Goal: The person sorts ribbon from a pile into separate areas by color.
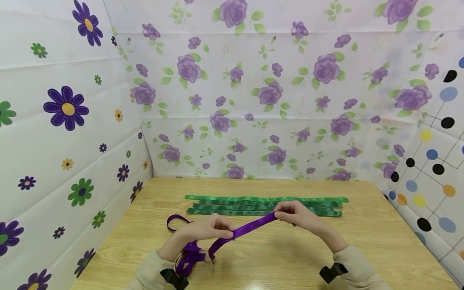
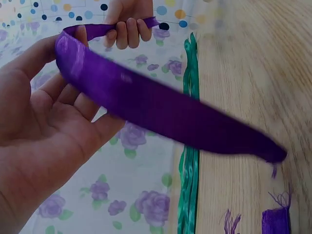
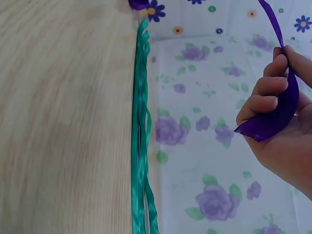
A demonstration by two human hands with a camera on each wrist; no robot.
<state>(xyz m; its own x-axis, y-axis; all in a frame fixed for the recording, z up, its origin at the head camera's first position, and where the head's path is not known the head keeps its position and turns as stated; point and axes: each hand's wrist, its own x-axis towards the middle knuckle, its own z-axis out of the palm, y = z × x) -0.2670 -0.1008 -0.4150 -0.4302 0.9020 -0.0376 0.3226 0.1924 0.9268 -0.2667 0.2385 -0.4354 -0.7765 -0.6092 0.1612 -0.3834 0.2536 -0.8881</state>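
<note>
A purple satin ribbon [image 1: 255, 225] is stretched between both hands over the table, sloping up to the right. My left hand [image 1: 207, 228] pinches it with thumb and fingers, and a loose length [image 2: 161, 117] hangs past that hand to a frayed tip. At the other end my right hand [image 1: 300, 216] pinches the ribbon; in the right wrist view its short frayed end [image 3: 273, 119] lies across the palm side. Beneath and beside the left forearm is a heap of purple ribbons [image 1: 186, 262], partly hidden by the arm, with one loop sticking out behind it.
Several green ribbons [image 1: 232, 212] lie side by side across the back of the wooden table [image 1: 282, 257], behind the hands. Flower-printed sheets [image 1: 253, 96] stand at the back and left. A dotted sheet [image 1: 431, 177] lines the right side.
</note>
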